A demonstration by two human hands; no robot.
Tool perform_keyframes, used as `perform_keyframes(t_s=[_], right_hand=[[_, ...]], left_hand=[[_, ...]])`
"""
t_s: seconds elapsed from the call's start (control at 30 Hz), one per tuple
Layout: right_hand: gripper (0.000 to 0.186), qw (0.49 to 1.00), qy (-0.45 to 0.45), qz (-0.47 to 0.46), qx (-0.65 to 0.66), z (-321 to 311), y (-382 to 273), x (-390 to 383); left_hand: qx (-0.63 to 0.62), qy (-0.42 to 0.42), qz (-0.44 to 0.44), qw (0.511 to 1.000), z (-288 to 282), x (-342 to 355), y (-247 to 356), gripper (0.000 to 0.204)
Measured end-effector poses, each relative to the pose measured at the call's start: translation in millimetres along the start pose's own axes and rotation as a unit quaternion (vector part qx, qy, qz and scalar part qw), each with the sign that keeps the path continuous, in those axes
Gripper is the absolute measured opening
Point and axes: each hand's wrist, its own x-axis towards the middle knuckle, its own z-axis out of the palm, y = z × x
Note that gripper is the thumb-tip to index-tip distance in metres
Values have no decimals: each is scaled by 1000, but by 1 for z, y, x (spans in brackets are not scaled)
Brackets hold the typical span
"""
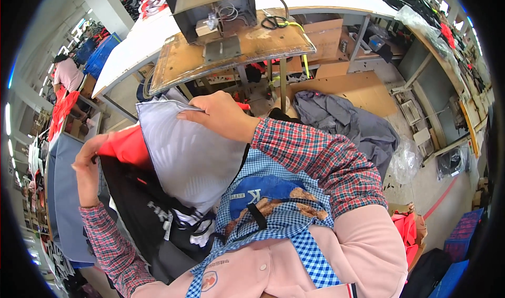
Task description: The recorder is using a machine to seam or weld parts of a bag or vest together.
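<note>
One grey panel (189, 150) in right hand (223, 115)

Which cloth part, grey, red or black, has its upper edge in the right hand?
The light grey part, pinched by the right hand; the red part is at the left hand, the black part below the red.

Two bare hands are counted, one left hand (89, 166) and one right hand (223, 115), with two plaid sleeves (315, 153). One pale grey fabric panel (189, 145) and one red fabric piece (127, 146) are seen between them. One checked apron (271, 164), one machine (184, 8), one worn wooden tabletop (176, 64) and one pair of scissors (273, 23) are also counted. At the far left, one co-worker (68, 74) is seen.
</note>
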Motion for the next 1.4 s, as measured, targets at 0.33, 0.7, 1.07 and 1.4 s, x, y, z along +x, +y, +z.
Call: perform_keyframes(t_s=[0.33,0.7,1.07,1.4], right_hand=[[51,992,67,81,72,-3,18,-36],[47,978,177,90,-71,-44,81,-160],[93,882,59,221,412,0,96,-218],[44,911,122,226,322,-7,76,-194]], left_hand=[[-374,153,-72,912,74,51,-138,70],[29,208,-69,975,89,55,-75,56],[80,232,-142,959,71,87,-43,62],[198,222,-88,950,41,95,-66,65]])
